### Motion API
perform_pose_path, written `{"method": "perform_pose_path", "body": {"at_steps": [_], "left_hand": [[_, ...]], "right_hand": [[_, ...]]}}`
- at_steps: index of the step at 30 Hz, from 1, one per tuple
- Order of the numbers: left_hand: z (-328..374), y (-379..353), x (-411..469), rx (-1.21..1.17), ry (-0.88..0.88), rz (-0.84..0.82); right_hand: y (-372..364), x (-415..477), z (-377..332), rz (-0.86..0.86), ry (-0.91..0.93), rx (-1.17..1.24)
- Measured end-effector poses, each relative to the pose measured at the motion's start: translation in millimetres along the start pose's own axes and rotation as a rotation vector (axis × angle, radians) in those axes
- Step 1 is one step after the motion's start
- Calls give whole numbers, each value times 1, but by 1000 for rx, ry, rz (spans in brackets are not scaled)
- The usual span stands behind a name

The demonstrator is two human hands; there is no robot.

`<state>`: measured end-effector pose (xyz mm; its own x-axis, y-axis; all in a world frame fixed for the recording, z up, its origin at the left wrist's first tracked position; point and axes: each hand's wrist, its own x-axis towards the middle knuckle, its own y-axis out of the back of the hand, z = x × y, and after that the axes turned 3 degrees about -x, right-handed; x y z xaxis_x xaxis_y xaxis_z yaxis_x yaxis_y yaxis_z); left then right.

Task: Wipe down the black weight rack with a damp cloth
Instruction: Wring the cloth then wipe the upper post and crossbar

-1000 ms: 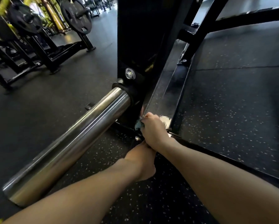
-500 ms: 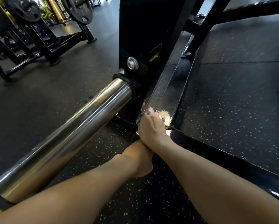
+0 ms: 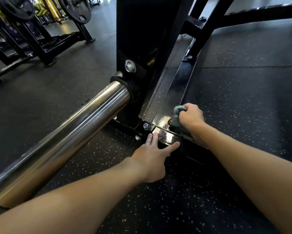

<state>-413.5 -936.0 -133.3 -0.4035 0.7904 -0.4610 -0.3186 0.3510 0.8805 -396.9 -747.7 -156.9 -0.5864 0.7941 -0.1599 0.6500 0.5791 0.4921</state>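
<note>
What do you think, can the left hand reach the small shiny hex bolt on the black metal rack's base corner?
Probably yes. The left hand rests open on the glossy black base rail, fingertips just short of the small shiny hex bolt, with nothing between.

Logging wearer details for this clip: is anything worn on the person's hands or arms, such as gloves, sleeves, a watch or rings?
Nothing worn shows. The left hand and the right hand are ungloved, with no rings on the fingers in view. The left forearm and the right forearm are uncovered to the frame edge: no sleeve, watch or wristband.
</note>
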Motion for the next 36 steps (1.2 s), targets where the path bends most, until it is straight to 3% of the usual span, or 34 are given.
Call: {"method": "perform_pose_path", "body": {"at_steps": [3,6,12,16,19,25,29,33,36], "left_hand": [[4,4,0,-51,16,9],[5,5,-1,-42,10,-8],[4,4,0,-37,17,-22],[5,4,-2,-21,11,-23],[7,5,-3,-13,24,-29],[7,8,-1,-17,42,-46],[9,9,-1,-6,48,-51],[9,12,-2,2,52,-51],[8,15,-1,0,59,-67]], "right_hand": [[3,7,26,-131,-175,-98],[-10,4,32,-311,-178,-78],[-7,-3,28,-424,-245,18],[-10,0,30,-415,-219,124],[-14,0,30,-346,-188,-39],[-16,0,25,-449,-253,-112],[-6,-4,29,-481,-227,183],[0,-7,25,-411,-266,745],[16,-12,24,-310,-313,893]]}}
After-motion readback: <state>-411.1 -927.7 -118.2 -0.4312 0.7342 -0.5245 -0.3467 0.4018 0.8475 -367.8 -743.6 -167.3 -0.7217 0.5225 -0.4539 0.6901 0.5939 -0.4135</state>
